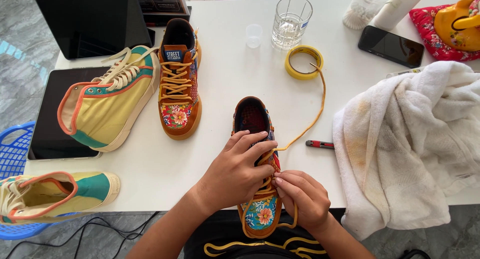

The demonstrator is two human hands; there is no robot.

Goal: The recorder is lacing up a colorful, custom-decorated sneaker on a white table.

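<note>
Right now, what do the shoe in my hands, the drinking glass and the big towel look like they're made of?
Shoe: matte tan suede-like trim with printed floral fabric, judging by its nap and weave. Glass: clear, shiny glass or hard plastic; you see through it. Towel: white looped terry, probably cotton, with yellowish stains.

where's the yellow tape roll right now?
In the head view, the yellow tape roll lies flat on the white table, upper centre-right, just below the drinking glass and left of the black phone; the orange shoelace runs past it.
</note>
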